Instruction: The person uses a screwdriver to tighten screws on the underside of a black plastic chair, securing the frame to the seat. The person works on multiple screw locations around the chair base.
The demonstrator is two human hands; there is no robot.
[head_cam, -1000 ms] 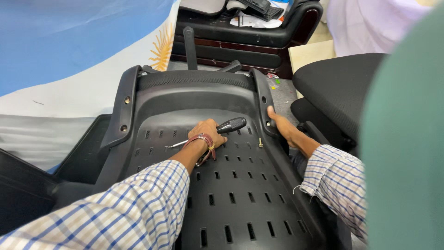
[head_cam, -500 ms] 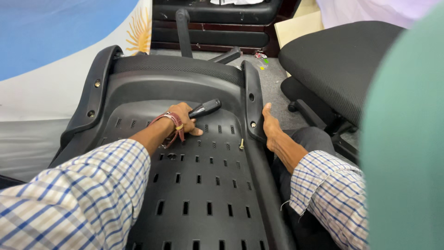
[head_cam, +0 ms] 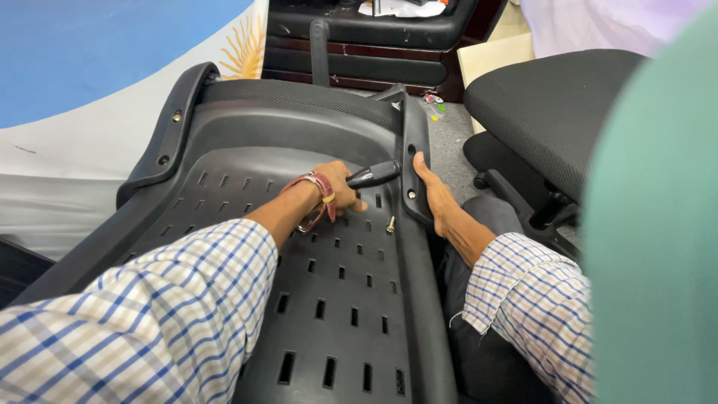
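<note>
A worker steadies an upturned black plastic chair shell (head_cam: 299, 247) with one hand while gripping a tool in the other.

Seen from the head camera: the left hand (head_cam: 340, 187) is closed around a screwdriver, only its black handle (head_cam: 374, 174) showing, poking out towards the shell's right rail; the tip is hidden behind the fingers, so where it bears cannot be told. The forearm lies flat across the slotted panel, wrist wrapped in a red band (head_cam: 318, 196), checked sleeve pushed back. The right hand (head_cam: 432, 191) lies open and extended along the outer edge of the side rail (head_cam: 413, 161), apparently bracing the shell against the floor (head_cam: 449, 135). A loose screw (head_cam: 390, 224) stands on the panel between the two hands, near the tool. An office chair (head_cam: 557, 112) stands just to the right.
</note>
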